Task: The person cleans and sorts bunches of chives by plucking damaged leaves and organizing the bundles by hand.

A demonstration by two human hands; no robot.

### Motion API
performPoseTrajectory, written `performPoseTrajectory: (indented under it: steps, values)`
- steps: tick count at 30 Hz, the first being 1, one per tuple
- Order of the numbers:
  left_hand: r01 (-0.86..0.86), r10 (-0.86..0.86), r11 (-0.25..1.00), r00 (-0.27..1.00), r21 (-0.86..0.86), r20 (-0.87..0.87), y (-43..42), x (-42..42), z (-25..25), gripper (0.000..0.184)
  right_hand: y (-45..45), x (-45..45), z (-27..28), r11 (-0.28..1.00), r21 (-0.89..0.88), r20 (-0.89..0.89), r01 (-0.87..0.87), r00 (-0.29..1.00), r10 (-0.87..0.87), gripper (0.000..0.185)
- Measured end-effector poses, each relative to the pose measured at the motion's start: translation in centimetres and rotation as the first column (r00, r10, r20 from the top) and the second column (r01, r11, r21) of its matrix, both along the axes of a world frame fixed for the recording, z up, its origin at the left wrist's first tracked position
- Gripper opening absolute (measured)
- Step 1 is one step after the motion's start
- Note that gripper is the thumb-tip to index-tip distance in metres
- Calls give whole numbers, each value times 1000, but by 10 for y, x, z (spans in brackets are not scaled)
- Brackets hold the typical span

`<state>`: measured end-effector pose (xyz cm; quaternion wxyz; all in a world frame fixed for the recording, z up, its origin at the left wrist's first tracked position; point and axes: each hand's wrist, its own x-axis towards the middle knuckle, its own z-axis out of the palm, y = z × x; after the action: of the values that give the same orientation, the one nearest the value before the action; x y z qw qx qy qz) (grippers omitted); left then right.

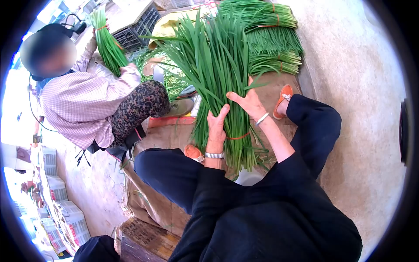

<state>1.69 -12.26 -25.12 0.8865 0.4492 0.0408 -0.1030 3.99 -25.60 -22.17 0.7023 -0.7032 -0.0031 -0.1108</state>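
Note:
A big bundle of garlic chives (pixel 222 65) lies between my knees, its leaves fanning out away from me and its pale cut ends toward me. A red band (pixel 238 137) circles it near the stem ends. My left hand (pixel 217 123), with a metal watch at the wrist, grips the left side of the bundle just above the band. On the other side, my right hand (pixel 250 103), below which sits a pale bracelet, is wrapped around the chives a little higher up. Both thumbs lie over the leaves; most other fingers are hidden behind the bundle.
Several banded bundles of chives (pixel 277 41) are stacked beyond my right foot. At the left a person (pixel 83 105) holds a smaller chive bundle (pixel 109 48). Dark plastic crates (pixel 139 26) stand at the back, and a wooden stool (pixel 146 238) at lower left.

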Motion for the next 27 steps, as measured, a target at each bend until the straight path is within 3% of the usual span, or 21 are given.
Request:
performPoseTrajectory:
  steps: [2, 4, 6, 8, 10, 12, 13, 14, 16, 17, 27]
  values:
    - [-26, 27, 999, 999, 27, -42, 1, -1, -3, 54, 7, 3, 8, 997, -39, -11, 64, 998, -64, 109]
    - [-21, 22, 998, 1000, 55, -9, 1, -4, -5, 50, 11, 2, 13, 906, -377, -31, 194, 975, -222, 111]
    - [-32, 32, 999, 999, 27, -12, 1, -6, -5, 50, 14, 1, 12, 880, -401, 16, 255, 962, -271, 111]
    - [-48, 48, 999, 999, 0, -15, 3, -7, -5, 50, 13, 3, 12, 922, -307, -118, 237, 952, -284, 108]
    - [-75, 68, 994, 994, -82, -86, 5, -7, -4, 50, 11, 8, -3, 896, -321, -47, 306, 940, -338, 99]
    - [-65, 57, 992, 996, -113, -74, 6, -7, -6, 50, 8, 8, -10, 959, -51, -31, 278, 960, -279, 72]
    - [-73, 59, 986, 994, -149, -92, 5, -6, -9, 51, 6, 5, -9, 961, -5, -69, 277, 958, -277, 65]
    - [-80, 60, 979, 992, -186, -112, 5, -5, -12, 51, 5, 5, -9, 961, -5, -74, 278, 958, -278, 65]
    - [-77, 47, 976, 988, -205, -146, 2, -2, -15, 52, -1, 6, -7, 953, 202, -47, 226, 974, -221, 67]
    - [-80, 43, 973, 985, -218, -169, 2, -1, -16, 48, -2, 4, -7, 924, 320, -59, 209, 978, -200, 59]
    - [-49, 2, 971, 981, -235, -196, -6, 2, -27, 46, -23, -1, -8, 853, 495, -212, 167, 975, -68, 49]
